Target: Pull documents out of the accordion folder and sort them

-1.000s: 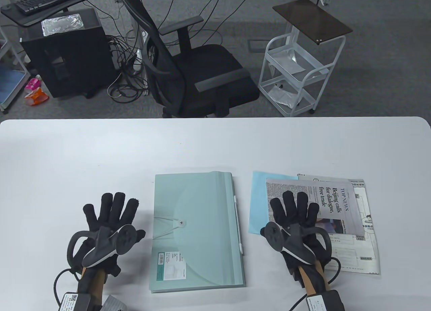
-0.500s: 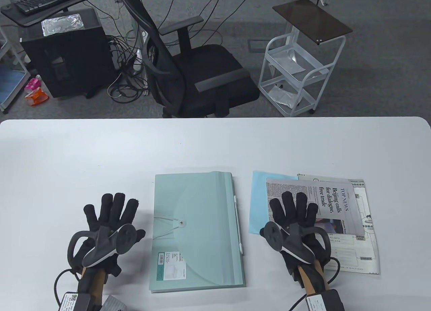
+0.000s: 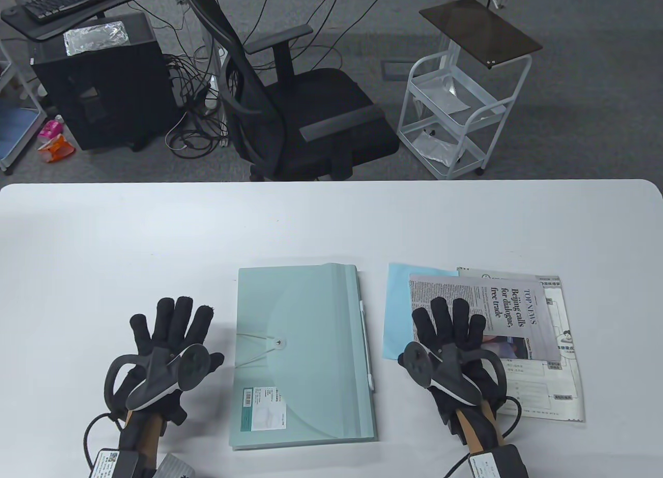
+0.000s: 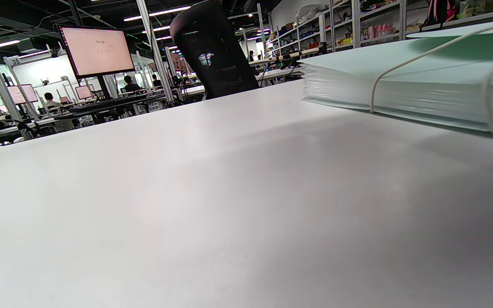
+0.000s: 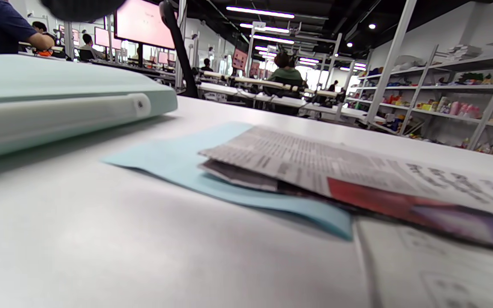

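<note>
Lying flat near the front middle of the white table (image 3: 331, 224): one pale green accordion folder (image 3: 303, 353), flap closed, its elastic cord (image 3: 254, 338) looping to a round button (image 3: 279, 342) on the flap. A barcode label (image 3: 264, 408) is showing on its near left corner, and a white spine bar (image 3: 366, 343) is running along its right edge.

Sitting just right of the folder, apart from it: a fanned stack of papers. A light blue sheet (image 3: 398, 312) is lying lowest on the left; a folded newspaper (image 3: 513, 312) is resting over it; a printed white form (image 3: 554, 390) is projecting beneath the newspaper toward the right and near side.

The left hand (image 3: 166, 343) is lying palm-down on bare table, left of the folder and not touching it, fingers (image 3: 176, 315) spread and extended, holding nothing. The left wrist view is showing only the tabletop and the folder's layered side (image 4: 400, 94) with the cord crossing it.

The right hand (image 3: 450, 343) is lying palm-down over the near left part of the papers, fingers (image 3: 440, 317) spread flat on the newspaper and gripping nothing. The right wrist view is showing the blue sheet (image 5: 178, 158) under the newspaper (image 5: 315, 167), with the folder's end (image 5: 58, 107) to the left.

Standing beyond the table: a black office chair (image 3: 305, 100) and a white wire cart (image 3: 461, 110).
</note>
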The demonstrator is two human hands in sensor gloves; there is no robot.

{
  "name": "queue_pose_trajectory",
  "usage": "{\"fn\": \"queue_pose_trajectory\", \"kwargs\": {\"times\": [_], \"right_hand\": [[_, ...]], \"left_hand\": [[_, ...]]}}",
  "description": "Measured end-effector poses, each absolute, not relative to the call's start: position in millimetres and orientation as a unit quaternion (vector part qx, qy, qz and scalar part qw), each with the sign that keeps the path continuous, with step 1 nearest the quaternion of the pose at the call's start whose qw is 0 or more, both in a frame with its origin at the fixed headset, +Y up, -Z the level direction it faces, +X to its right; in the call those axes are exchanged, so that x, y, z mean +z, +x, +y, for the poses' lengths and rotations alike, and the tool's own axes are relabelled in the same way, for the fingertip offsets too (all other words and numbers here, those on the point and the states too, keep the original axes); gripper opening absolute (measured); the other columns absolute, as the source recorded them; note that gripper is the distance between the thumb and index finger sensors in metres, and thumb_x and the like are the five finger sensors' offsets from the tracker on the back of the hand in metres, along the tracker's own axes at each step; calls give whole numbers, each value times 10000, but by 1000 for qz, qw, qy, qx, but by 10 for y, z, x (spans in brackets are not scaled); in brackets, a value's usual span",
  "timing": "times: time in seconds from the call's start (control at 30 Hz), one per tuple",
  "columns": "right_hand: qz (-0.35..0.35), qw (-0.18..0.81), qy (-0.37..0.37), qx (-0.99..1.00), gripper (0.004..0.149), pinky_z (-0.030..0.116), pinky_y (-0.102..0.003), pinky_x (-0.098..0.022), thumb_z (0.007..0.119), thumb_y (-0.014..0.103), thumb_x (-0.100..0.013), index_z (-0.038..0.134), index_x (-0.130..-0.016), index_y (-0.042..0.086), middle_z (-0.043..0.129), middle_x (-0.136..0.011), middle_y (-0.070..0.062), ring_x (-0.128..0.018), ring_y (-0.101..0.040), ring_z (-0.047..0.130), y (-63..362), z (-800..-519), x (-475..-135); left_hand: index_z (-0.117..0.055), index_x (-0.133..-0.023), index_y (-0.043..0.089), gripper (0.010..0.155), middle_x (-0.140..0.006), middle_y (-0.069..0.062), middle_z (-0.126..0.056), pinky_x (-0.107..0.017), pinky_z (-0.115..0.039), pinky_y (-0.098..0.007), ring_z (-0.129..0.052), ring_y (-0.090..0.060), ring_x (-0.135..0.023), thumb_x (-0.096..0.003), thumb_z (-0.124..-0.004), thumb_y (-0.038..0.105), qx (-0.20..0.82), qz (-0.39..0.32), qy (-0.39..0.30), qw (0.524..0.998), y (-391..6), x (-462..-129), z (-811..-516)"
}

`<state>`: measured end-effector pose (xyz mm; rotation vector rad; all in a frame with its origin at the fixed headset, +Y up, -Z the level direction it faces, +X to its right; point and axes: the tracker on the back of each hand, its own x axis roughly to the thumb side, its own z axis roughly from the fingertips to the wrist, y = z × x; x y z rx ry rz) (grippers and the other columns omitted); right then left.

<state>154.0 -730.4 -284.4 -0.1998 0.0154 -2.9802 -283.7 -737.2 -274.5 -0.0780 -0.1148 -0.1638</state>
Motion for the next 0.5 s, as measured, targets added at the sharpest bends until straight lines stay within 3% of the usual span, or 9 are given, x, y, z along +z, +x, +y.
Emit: {"fn": "queue_pose_trajectory", "kwargs": {"times": [0.5], "right_hand": [[-3,86,-70,-994,819,231,-733,-682,539,611,-434,207,-1049,183,182,-1131,-221,-976,-585,154,1515,-7313,-2838]], "left_hand": [[-30,-1178,301,881,-1240,-94,20,-758,-165,-742,-24,-428,-1153,-528,-448,723,-82,-58,-39,994,-2834,-2742,-7377]]}}
